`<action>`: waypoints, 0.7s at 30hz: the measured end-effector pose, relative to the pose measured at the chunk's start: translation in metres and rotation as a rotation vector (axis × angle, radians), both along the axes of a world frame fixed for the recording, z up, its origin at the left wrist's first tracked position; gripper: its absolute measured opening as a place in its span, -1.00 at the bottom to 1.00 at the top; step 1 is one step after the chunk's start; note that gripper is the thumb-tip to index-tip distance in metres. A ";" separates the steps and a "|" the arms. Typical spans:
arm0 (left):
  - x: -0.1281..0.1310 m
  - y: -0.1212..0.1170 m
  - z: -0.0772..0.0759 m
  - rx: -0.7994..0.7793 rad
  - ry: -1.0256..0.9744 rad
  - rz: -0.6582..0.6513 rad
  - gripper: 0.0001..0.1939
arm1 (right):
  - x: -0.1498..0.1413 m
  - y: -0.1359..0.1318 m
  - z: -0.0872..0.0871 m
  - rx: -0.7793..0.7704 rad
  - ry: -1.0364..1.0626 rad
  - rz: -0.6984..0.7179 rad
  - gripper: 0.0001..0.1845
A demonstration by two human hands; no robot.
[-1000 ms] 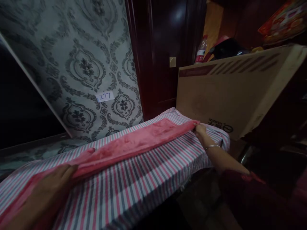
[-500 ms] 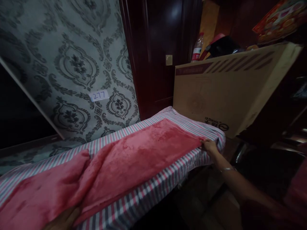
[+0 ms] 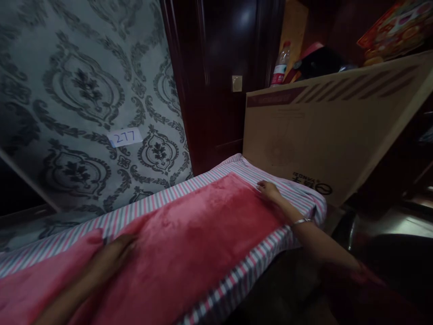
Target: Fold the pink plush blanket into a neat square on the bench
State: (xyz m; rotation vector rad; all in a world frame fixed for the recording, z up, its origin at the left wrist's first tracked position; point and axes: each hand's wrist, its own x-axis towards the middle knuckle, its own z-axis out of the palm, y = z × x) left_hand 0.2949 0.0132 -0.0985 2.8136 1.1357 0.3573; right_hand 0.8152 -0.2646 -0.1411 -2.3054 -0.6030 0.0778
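Cloth (image 3: 203, 234) lies spread over the striped cover (image 3: 250, 268), which apparently keeps it flat; left hand (image 3: 118, 250) is at the cloth's fold, right hand (image 3: 269, 191) at its end edge, seemingly steadying it; either grip: cannot tell.

Around the blanket (image 3: 203, 234) on the bench (image 3: 248, 268)

The blanket lies lengthwise on the cloth-covered bench, with margins of cloth behind it, in front and to its right. The left hand (image 3: 115, 252) is on or just over its left part; the right hand (image 3: 269, 190) is at its far right edge. Behind the blanket rises a wall (image 3: 149, 117) bearing a label (image 3: 126, 137). Behind its right end come a door (image 3: 216, 122) and, farther right, a carton (image 3: 314, 131), with a bottle (image 3: 280, 70) showing above.
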 end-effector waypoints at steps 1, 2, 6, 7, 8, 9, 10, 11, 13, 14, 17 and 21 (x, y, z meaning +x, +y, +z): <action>0.018 0.009 0.004 -0.037 0.036 -0.029 -0.53 | 0.003 0.018 0.000 -0.019 -0.006 0.023 -0.67; 0.035 0.016 0.008 -0.066 0.072 -0.050 -0.50 | 0.008 0.034 0.000 -0.036 -0.011 0.040 -0.67; 0.084 0.038 0.006 -0.039 0.131 -0.013 -0.43 | 0.030 0.085 -0.002 -0.104 -0.005 0.058 -0.62; 0.092 0.044 0.002 -0.022 0.139 0.004 -0.43 | 0.036 0.094 -0.002 -0.121 -0.001 0.058 -0.61; 0.098 0.049 -0.003 -0.010 0.150 0.023 -0.43 | 0.042 0.103 -0.002 -0.139 0.002 0.059 -0.61; 0.103 0.054 -0.008 -0.006 0.162 0.039 -0.44 | 0.048 0.111 -0.003 -0.157 0.006 0.062 -0.62; 0.106 0.059 -0.013 -0.008 0.177 0.050 -0.45 | 0.053 0.118 -0.004 -0.177 0.011 0.068 -0.63; 0.109 0.064 -0.018 -0.015 0.189 0.059 -0.46 | 0.058 0.125 -0.005 -0.195 0.017 0.078 -0.64; 0.111 0.070 -0.027 -0.045 0.202 0.073 -0.47 | 0.063 0.136 -0.008 -0.217 0.021 0.106 -0.65; 0.111 0.071 -0.030 -0.064 0.204 0.085 -0.47 | 0.064 0.140 -0.010 -0.220 0.017 0.120 -0.65; 0.113 0.073 -0.031 -0.068 0.196 0.154 -0.49 | 0.069 0.146 -0.013 -0.198 -0.032 0.137 -0.67; 0.132 0.071 -0.001 0.075 0.198 0.225 -0.50 | 0.094 0.138 0.005 -0.138 -0.156 0.084 -0.64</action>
